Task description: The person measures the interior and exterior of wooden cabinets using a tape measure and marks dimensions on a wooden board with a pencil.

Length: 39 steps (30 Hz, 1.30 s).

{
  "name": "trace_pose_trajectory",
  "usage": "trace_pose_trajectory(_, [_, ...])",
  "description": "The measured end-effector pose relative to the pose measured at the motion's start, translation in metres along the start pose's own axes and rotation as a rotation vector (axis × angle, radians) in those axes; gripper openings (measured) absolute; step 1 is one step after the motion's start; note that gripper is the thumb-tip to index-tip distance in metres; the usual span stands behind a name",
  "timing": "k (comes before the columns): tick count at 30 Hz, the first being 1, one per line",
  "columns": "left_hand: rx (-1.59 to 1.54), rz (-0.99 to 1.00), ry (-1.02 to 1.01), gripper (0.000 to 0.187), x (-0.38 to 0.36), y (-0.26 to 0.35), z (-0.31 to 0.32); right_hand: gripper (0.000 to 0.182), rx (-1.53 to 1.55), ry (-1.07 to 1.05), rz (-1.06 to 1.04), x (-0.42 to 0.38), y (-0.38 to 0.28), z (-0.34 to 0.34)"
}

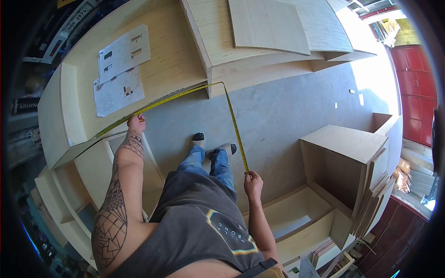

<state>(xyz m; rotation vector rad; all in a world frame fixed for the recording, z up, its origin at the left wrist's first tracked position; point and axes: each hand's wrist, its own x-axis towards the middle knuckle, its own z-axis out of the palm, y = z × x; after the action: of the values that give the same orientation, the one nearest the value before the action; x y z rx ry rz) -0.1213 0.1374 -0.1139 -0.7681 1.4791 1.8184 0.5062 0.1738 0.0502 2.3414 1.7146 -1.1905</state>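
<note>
A yellow tape measure blade [235, 123] runs along the front edge of a plywood cabinet [174, 46] lying ahead of me. Past the cabinet's divider it bends sharply and comes back towards me to my right hand [253, 186], whose fingers are closed on it. My left hand [136, 123] is closed at the cabinet's front edge, gripping the blade there; beyond it the blade carries on to the left. Something small and yellowish shows at the left fingers, too small to name. Two printed drawing sheets [121, 69] lie inside the cabinet near that hand. The tape's case is not visible.
A loose plywood panel [269, 25] rests on the cabinet's right section. To my right stand an open plywood box [343, 143] and several leaning boards [371, 199]. More cabinet frames [69, 190] are at left. My feet are on the grey floor [273, 120]; red cabinets [415, 88] stand far right.
</note>
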Motion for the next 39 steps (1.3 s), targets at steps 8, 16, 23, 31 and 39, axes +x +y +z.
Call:
trace_pose_trajectory(8, [0.092,0.041,-0.062,0.007,-0.008,0.009,0.005,0.027,0.038,0.016,-0.004,0.003,0.007,0.009])
trace_pose_trajectory(16, [0.119,-0.002,-0.137,0.009,-0.012,0.019,0.007,0.026,0.070,0.058,-0.028,0.001,0.001,0.010])
trace_pose_trajectory(23, [0.087,-0.052,0.001,0.014,-0.021,0.024,0.012,0.024,0.077,0.065,-0.026,0.001,-0.008,0.006])
trace_pose_trajectory(31, [0.085,-0.075,-0.031,0.018,-0.007,0.024,-0.002,0.026,0.046,0.062,-0.030,0.004,-0.014,0.003])
trace_pose_trajectory(39, [0.097,-0.033,0.021,0.018,-0.013,0.018,-0.001,0.024,0.066,0.079,-0.036,0.007,-0.015,0.004])
